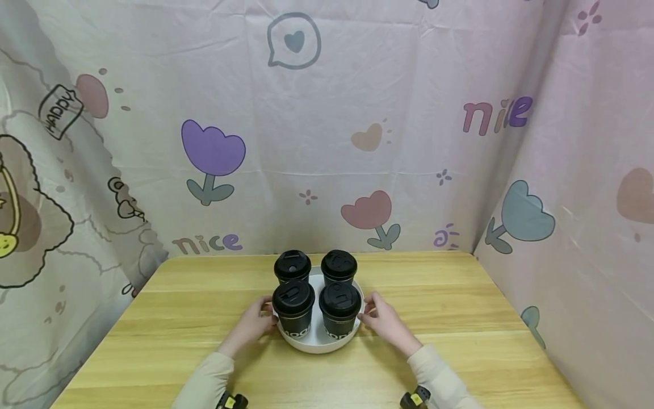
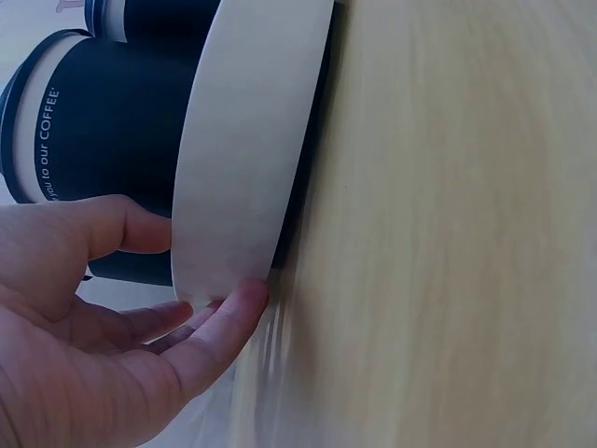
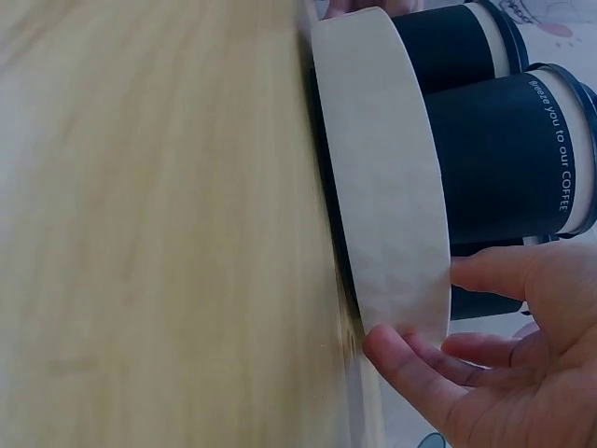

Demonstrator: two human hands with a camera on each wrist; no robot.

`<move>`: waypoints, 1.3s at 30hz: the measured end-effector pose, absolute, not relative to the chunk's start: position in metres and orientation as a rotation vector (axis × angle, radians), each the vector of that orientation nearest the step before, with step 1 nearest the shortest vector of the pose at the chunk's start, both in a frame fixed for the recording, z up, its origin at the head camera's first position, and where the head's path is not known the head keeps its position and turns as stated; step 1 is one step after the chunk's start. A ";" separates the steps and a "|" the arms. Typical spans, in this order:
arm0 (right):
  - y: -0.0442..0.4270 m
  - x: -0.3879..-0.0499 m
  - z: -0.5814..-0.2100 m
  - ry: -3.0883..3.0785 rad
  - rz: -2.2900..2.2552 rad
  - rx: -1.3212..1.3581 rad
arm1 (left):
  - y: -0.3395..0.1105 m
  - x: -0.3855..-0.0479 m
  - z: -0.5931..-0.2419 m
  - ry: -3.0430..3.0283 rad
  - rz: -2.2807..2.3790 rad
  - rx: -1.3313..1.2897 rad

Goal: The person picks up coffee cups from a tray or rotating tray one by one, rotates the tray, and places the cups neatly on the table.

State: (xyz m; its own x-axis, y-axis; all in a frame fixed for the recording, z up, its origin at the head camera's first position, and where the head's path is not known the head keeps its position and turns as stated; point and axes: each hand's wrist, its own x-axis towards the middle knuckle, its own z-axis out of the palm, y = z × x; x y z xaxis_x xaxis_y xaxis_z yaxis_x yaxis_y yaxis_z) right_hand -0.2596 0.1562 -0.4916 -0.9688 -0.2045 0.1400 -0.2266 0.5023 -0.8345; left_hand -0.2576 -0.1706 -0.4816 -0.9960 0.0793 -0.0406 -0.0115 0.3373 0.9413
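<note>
A round white tray (image 1: pixel 318 347) carries several black paper coffee cups with black lids, standing upright. In the head view the front left cup (image 1: pixel 295 311) and the front right cup (image 1: pixel 339 312) partly cover the back left cup (image 1: pixel 293 264) and the back right cup (image 1: pixel 339 264). My left hand (image 1: pixel 257 318) holds the tray's left side, thumb at the upper rim and fingertips (image 2: pixel 247 297) at the lower edge. On the opposite side my right hand (image 1: pixel 384 322) grips the tray the same way, its fingertips (image 3: pixel 387 345) by the bottom edge.
The wooden table (image 1: pixel 439 295) extends on both sides of the tray and in front of it. Behind the table's far edge hangs a printed cloth (image 1: pixel 301 113), and more cloth hangs at the left and right.
</note>
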 end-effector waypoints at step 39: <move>0.157 -0.249 -0.424 -2.497 1.521 0.423 | -0.184 -0.261 -0.487 2.265 1.863 0.043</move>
